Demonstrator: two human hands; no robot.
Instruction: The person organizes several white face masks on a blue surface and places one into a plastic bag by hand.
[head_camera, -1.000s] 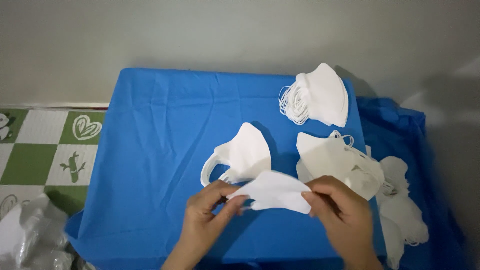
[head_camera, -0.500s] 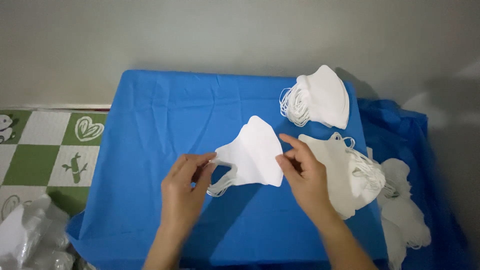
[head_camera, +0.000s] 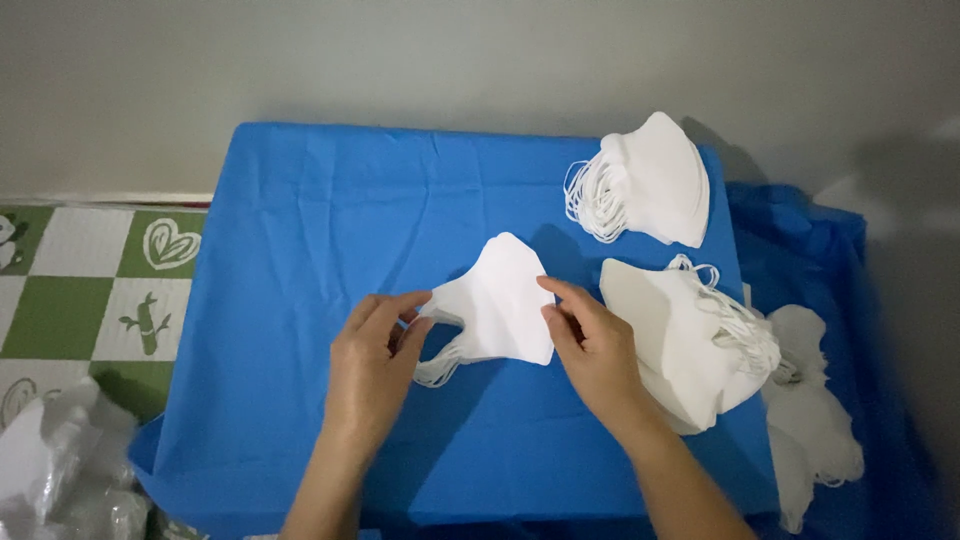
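Watching through the head camera, I see my left hand (head_camera: 372, 352) and right hand (head_camera: 590, 345) pinching a white folded fabric face mask (head_camera: 503, 300) that lies at the middle of the blue cloth-covered table (head_camera: 300, 250). The left fingers are closed on the mask's near-left corner, just above its white elastic ear loops (head_camera: 437, 365); the right thumb and fingers are closed on its right edge. The mask rests flat on the cloth, its pointed top aimed at the table's far side. At the table's far right corner sits a neat stack of white folded masks (head_camera: 655, 178), loops fanned toward the centre; I judge these to be finished pieces. Just right of the held mask, along the table's right edge, lies a looser, cream-white pile of masks (head_camera: 680, 340) with tangled loops, and beyond that edge a few more white masks (head_camera: 815, 440) spill onto rumpled blue cloth, which I take to be work left to do. By that reading the job looks partly done, with one tidy stack made and a bigger heap waiting. Off the table's near-left corner, crumpled clear plastic bags (head_camera: 55, 470) lie on a green-and-white patterned floor mat (head_camera: 80, 290); I can see no label on them.
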